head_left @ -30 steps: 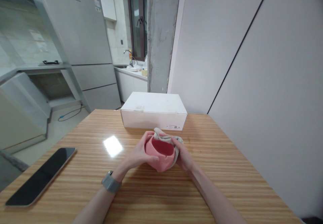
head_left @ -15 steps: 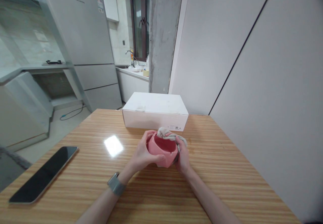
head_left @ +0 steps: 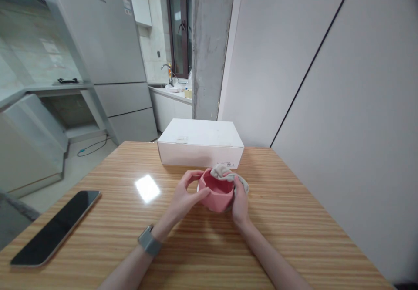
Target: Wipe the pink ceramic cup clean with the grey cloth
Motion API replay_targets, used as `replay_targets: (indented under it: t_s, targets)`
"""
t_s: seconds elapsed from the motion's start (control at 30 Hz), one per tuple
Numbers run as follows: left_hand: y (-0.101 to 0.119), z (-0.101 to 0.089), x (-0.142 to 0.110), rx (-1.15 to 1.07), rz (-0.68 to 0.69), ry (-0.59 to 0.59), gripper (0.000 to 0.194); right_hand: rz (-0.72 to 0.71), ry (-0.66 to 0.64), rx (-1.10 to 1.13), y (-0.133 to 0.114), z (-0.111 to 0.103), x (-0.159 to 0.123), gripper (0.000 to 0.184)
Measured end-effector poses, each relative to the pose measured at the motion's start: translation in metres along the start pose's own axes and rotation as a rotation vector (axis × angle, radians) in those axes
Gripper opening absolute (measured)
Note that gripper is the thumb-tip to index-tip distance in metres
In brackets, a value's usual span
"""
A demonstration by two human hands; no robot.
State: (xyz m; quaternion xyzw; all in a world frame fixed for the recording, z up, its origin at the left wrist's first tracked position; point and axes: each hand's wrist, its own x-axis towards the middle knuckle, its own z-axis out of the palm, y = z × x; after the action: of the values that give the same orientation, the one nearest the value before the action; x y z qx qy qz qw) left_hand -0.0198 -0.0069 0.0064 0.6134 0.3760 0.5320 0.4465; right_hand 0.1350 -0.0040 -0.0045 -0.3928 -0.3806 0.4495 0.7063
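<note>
A pink faceted bowl sits on the wooden table between my hands. My left hand, with a grey watch on its wrist, curls round the bowl's left side. My right hand presses a grey cloth against the bowl's right rim; the cloth drapes over the far edge. The bowl's inside shows and looks bare.
A white cardboard box lies just behind the bowl. A dark phone rests near the table's left edge. A white wall runs along the right side. A fridge and a kitchen counter stand beyond the table.
The bowl has shifted to the right and settled more upright on the table. The cloth and my right hand moved with it along the right rim.
</note>
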Motion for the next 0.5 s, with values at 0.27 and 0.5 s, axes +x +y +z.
replay_targets:
  t_s: [0.27, 0.5]
  targets:
    - [-0.0014, -0.0053, -0.0004, -0.262, -0.161, -0.267, 0.089, 0.178, -0.174, 0.029, -0.0075, 0.0001, 0.0075, 0.035]
    - [-0.0015, -0.0005, -0.0013, -0.266, -0.132, -0.188, 0.093, 0.22, -0.11, 0.089, -0.0031, 0.0037, 0.0014, 0.034]
